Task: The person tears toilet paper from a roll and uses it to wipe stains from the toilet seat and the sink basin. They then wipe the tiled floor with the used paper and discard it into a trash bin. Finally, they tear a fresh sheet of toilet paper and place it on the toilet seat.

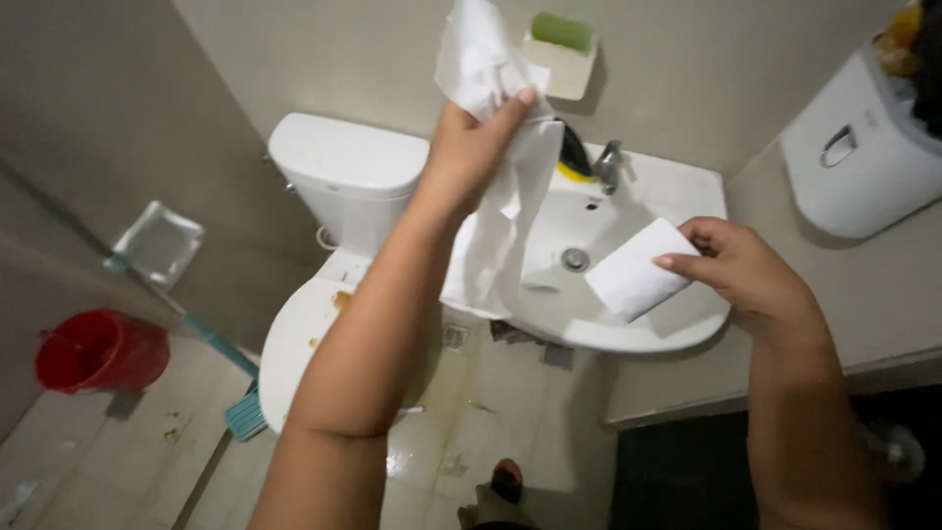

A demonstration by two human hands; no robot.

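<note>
Nearest us, our right hand (738,263) pinches a folded white paper pad (640,269) over the near right rim of the white sink (677,329). Farther and to the left, our left hand (473,147) is closed on a long white paper strip (500,206) that hangs over the basin. Left stands the stained toilet (339,186), with a red bucket (98,350) on the floor (128,461).

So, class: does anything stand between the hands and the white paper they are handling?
No. The left hand already pinches the long white paper strip, and the right hand holds the white paper roll, above the white ceramic basin.
</note>
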